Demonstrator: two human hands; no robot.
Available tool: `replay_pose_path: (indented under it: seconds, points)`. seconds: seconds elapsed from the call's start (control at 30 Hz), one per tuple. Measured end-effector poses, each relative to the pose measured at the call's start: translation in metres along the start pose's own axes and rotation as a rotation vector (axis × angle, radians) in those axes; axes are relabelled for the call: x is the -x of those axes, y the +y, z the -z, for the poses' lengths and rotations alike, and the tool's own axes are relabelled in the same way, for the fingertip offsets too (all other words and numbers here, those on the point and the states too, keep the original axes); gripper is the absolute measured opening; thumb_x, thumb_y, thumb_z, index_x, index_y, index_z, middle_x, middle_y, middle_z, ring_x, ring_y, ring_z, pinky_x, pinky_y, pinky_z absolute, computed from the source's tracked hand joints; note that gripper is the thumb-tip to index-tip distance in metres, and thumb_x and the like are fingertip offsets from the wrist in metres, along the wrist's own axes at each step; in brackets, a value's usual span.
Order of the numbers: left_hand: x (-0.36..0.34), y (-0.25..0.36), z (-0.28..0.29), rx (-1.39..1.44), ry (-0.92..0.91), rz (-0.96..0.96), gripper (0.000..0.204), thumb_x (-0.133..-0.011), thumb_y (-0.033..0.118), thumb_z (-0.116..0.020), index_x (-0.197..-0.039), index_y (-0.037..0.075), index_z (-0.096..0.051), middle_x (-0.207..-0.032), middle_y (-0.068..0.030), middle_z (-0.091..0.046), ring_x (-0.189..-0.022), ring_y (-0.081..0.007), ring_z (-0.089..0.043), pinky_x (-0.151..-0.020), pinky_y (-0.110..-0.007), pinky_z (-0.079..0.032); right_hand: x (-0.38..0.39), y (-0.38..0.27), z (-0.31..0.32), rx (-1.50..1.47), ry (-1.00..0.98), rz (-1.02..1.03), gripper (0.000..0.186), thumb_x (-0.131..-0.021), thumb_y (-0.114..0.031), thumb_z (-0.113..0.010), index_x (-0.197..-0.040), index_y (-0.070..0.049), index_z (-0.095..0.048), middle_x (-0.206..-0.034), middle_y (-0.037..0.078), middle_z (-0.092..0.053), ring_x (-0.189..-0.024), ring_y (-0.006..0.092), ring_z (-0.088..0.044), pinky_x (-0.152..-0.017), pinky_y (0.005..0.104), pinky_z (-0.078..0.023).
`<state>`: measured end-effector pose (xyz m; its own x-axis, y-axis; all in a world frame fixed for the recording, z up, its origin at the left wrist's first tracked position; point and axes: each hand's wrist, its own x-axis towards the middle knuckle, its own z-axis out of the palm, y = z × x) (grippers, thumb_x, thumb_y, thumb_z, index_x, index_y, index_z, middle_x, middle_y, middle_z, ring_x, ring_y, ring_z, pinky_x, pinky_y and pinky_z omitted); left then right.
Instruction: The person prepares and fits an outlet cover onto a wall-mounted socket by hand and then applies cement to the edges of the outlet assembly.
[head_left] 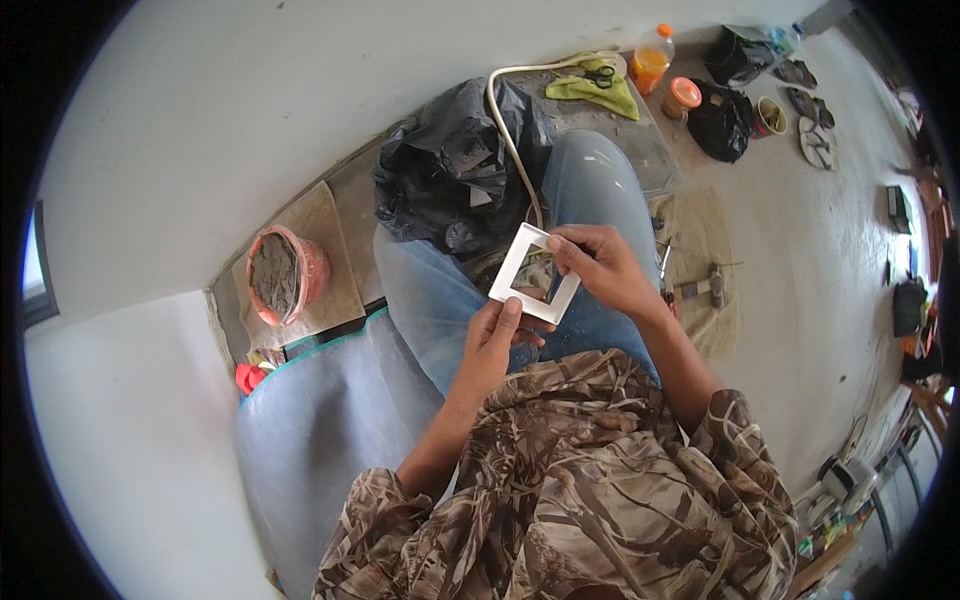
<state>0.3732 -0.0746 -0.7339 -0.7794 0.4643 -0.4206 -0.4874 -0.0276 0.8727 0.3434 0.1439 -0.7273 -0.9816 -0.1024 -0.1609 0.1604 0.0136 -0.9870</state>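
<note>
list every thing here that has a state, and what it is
white frame: held in both hands, middle open
left hand: closed on the frame's near corner
right hand: closed on its right side
red bucket: uncovered, holding grey mix
black plastic bag: crumpled
green cloth: rumpled
orange bottle: capped, partly filled
jar: lid on
</note>
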Motion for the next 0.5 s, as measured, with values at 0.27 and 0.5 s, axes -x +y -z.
replay_pose_path:
  seconds: [0.27,0.5]
  points:
    - [0.0013,0.007,0.0015,0.153,0.05,-0.091,0.048,-0.109,0.034,-0.045,-0.129,-0.008,-0.056,-0.105,-0.0182,-0.072,-0.088,-0.0239,-0.073,-0.072,-0.031,-0.058,-0.0029,-0.0012,0.0008,-0.282,0.056,-0.088,0.056,-0.109,-0.048,-0.039,-0.121,0.0,-0.067,-0.078,0.001,-0.061,-0.06,0.0064,-0.049,-0.052,0.0233,-0.04]
    - [0.0006,0.0119,0.0001,0.187,0.051,-0.128,0.047,-0.109,0.032,-0.044,-0.131,-0.008,-0.055,-0.107,-0.0194,-0.071,-0.091,-0.0252,-0.073,-0.075,-0.032,-0.059,0.0032,0.0064,0.0009,-0.281,0.116,-0.03,0.05,-0.109,-0.043,-0.041,-0.122,-0.001,-0.065,-0.08,0.002,-0.06,-0.064,0.0066,-0.052,-0.055,0.0226,-0.041]
